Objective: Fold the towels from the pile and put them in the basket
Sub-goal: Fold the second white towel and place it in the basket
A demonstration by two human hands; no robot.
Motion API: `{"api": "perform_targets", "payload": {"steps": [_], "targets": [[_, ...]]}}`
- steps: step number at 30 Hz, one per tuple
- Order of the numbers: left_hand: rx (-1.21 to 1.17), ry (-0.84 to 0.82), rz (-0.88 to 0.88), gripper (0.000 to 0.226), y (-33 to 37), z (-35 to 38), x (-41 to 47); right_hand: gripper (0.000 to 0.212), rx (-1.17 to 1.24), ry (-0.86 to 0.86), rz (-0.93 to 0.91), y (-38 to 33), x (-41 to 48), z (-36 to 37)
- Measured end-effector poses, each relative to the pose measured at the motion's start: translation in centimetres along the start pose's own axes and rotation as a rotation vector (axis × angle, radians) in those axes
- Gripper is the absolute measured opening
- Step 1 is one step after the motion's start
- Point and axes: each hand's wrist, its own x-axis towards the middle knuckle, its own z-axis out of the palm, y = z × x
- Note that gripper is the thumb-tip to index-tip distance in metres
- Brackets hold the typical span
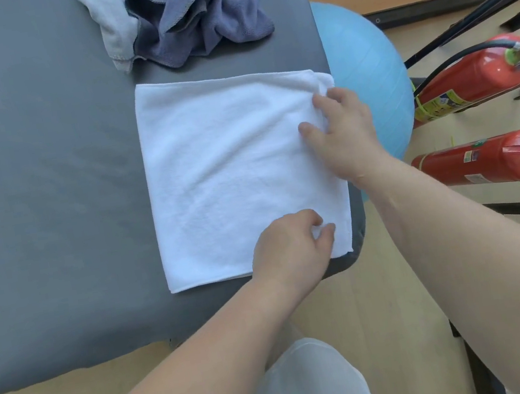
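Pinching square white terry towel (231, 174) on grey desk (49, 194): left hand (289, 246) near-right corner, right hand (340, 131) far-right edge. Labels on red fire extinguishers (470, 81) unreadable.

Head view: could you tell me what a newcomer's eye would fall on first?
A white towel lies flat on the grey table, left hand and right hand pinching its right edge. Beyond it sits a crumpled pile of towels; two red fire extinguishers show at the right.

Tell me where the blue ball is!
In the head view, the blue ball sits on the right, just past the grey table's edge, left of the upper red fire extinguisher.
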Motion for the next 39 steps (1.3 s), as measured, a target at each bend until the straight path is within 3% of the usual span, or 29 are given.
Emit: {"api": "perform_targets", "payload": {"steps": [2, 4, 6, 11, 18, 22, 24, 28, 30, 35, 39], "targets": [[0.078, 0.272, 0.136, 0.022, -2.1, -1.5, 0.1, 0.066, -0.217, 0.059, -0.033, -1.0, -1.2, 1.4], [0.193, 0.546, 0.254, 0.024, -4.7, -3.1, 0.1, 0.07, -0.31, 0.158, -0.187, -2.9, -2.6, 3.0], [0.337, 0.627, 0.203, 0.04, -7.3, -4.3, -0.3, 0.07, -0.376, 0.15, -0.3, -4.7, -3.2, 5.2], [0.628, 0.302, -0.037, 0.084, -12.6, -5.2, -1.6, 0.073, -0.521, 0.049, -0.385, -6.7, -3.4, 9.7], [0.744, 0.2, 0.064, 0.098, -15.5, -5.9, -2.1, 0.074, -0.623, 0.048, -0.356, -6.8, -3.3, 10.5], [0.781, 0.184, 0.199, 0.115, -16.8, -6.6, -3.1, 0.066, -0.6, -0.01, -0.485, -9.7, -3.1, 11.0], [0.789, 0.184, 0.299, 0.108, -18.1, -7.1, -4.1, 0.061, -0.581, -0.098, -0.526, -11.9, -2.9, 11.7], [0.798, 0.289, 0.567, 0.057, -20.6, -7.6, -5.4, 0.061, -0.581, -0.153, -0.402, -15.4, -2.7, 13.2], [0.784, 0.336, 0.678, 0.042, -21.7, -7.7, -5.6, 0.067, -0.579, -0.138, -0.342, -16.4, -3.0, 13.8], [0.76, 0.336, 0.733, 0.039, -22.5, -8.5, -5.5, 0.075, -0.507, -0.112, -0.262, -18.3, -3.6, 14.7], [0.765, 0.334, 0.671, 0.039, -24.8, -10.5, -7.1, 0.077, -0.45, -0.141, -0.306, -20.7, -4.6, 16.6]]}}
